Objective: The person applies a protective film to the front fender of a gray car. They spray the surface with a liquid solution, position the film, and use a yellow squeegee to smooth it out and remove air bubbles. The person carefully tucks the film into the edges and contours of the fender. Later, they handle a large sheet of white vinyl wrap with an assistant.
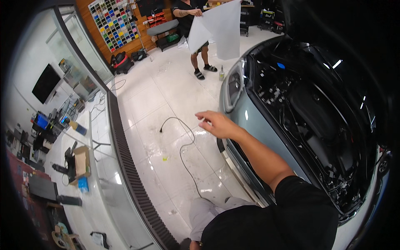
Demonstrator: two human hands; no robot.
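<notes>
While the grey-green car point(271, 134) stands along the right w/ its engine bay point(308, 108) exposed, the R hand point(214, 124) is stretched out near its painted panel point(249, 118); fingers point(201, 115) loosely spread & a bit bent, nothing in them, prob. not touching the car. L hand point(194, 246): seemingly just a scrap of skin at the near edge, so can't tell if it grips anything. Step in hand, I'd judge: an empty-handed reach or gesture beside the car, no work on the panel; any contact next would call for lowering the fingers, w/ feet clear of the grey cable point(193, 138) lying loose on the tiled floor point(141, 108), its plug point(161, 131) left of the hand. Farther off, nr the headlight point(234, 85), a bottle point(221, 74) stands upright; beyond, a co-worker point(186, 7) holds up a big white sheet point(227, 31). Far left: red vacuum point(121, 62) & swatch board point(113, 23); near left, a counter w/ cardboard box point(82, 162)
</notes>
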